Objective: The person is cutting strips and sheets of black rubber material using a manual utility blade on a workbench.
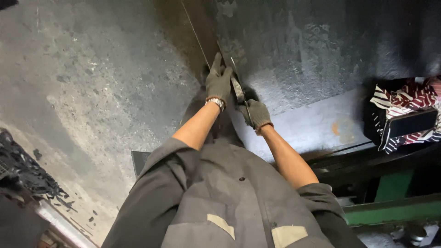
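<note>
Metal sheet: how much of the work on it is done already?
Nothing finished shows clearly. Right now the gloved left hand rests by a thin metal tool, which the right hand grips, on the dark metal sheet. A thin line runs on ahead of both hands, so that stretch probably remains.

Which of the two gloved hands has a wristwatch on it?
The left hand, the one reaching farther up along the dark metal sheet. A metal watch band sits at its wrist; the right hand has only the glove cuff.
</note>
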